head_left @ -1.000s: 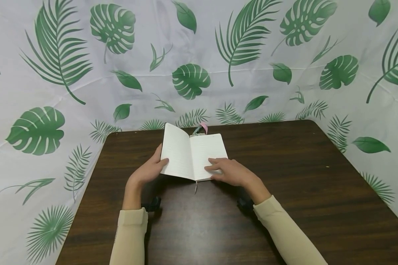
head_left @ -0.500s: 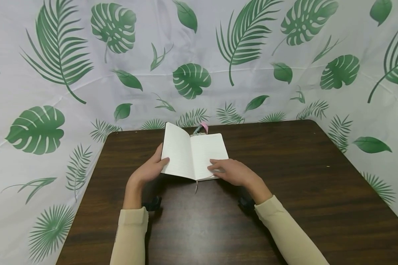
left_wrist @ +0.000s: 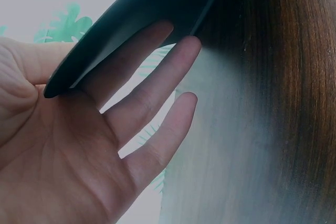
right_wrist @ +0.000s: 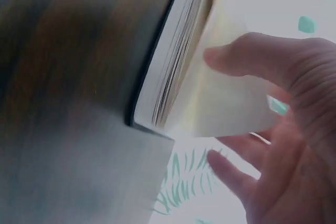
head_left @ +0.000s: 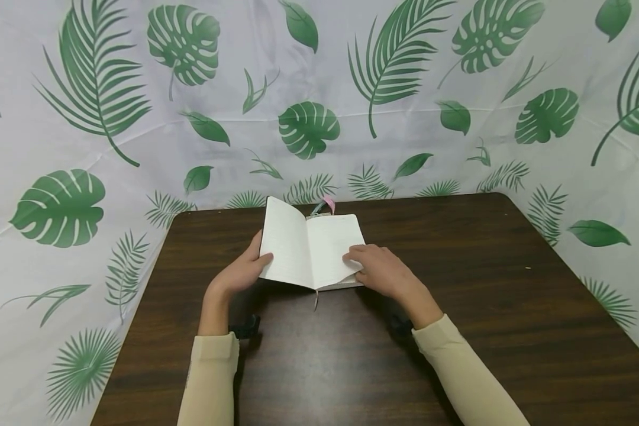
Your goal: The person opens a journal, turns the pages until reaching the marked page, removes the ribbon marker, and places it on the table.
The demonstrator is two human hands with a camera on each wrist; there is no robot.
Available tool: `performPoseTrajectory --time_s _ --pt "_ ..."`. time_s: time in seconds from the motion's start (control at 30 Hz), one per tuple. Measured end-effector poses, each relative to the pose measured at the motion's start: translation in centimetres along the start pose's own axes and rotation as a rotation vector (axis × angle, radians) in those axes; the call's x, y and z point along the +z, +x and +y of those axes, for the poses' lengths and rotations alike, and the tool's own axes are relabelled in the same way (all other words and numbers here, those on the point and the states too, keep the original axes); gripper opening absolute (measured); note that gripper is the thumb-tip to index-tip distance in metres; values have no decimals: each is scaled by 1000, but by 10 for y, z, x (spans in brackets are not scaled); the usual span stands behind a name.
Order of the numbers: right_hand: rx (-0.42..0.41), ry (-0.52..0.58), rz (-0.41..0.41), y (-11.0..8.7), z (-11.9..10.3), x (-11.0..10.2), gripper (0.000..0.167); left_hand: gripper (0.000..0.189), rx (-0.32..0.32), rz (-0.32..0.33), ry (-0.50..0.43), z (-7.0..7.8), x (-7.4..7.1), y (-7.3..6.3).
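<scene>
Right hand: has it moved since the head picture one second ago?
Yes. Judged against the fixed table in the head view, the right hand has moved slightly rightward, toward the outer edge of the open notebook.

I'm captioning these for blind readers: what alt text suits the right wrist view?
A right hand pinches a lifted page of a dark-covered notebook. A wood-grain table fills the left side; white leaf-print cloth shows behind.
</scene>
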State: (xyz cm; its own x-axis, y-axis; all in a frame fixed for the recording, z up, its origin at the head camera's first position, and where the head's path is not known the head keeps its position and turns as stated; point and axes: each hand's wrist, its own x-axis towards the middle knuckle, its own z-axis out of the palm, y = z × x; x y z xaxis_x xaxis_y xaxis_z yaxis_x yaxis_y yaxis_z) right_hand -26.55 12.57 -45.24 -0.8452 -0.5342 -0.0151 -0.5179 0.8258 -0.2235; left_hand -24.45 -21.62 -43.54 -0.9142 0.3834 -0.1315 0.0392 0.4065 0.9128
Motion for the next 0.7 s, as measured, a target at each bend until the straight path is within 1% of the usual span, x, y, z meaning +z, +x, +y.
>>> performPoseTrajectory --time_s 0.07,0.13,0.23,0.3,0.37,0.4,0.47,0.53,0.57,0.63,0.7 --pt "0 34 65 0 3 -2 59 77 5 0 -2 0 0 0" --pt "0 91 141 0 4 -4 75 77 10 0 -6 0 1 0" --pt "-15 216 239 2 3 -7 102 77 12 5 -11 1 1 -1" --pt "-3 316 262 4 1 -6 116 77 10 6 -15 1 2 -1" --pt "27 410 243 4 -2 -5 122 77 6 6 -19 1 2 -1" --pt "47 455 222 5 -4 -4 122 77 3 7 -22 2 2 -1" --pt "88 520 160 5 -10 0 115 77 1 3 -28 2 2 -1" --pt "96 574 94 4 -16 3 106 77 -2 1 -33 2 2 -1" --pt "96 591 66 5 -19 5 101 77 -3 0 -34 2 1 -1" --pt "69 606 24 5 -25 9 92 76 -7 -2 -37 2 1 -1" --pt "39 594 6 5 -30 13 85 76 -13 0 -37 2 2 0"
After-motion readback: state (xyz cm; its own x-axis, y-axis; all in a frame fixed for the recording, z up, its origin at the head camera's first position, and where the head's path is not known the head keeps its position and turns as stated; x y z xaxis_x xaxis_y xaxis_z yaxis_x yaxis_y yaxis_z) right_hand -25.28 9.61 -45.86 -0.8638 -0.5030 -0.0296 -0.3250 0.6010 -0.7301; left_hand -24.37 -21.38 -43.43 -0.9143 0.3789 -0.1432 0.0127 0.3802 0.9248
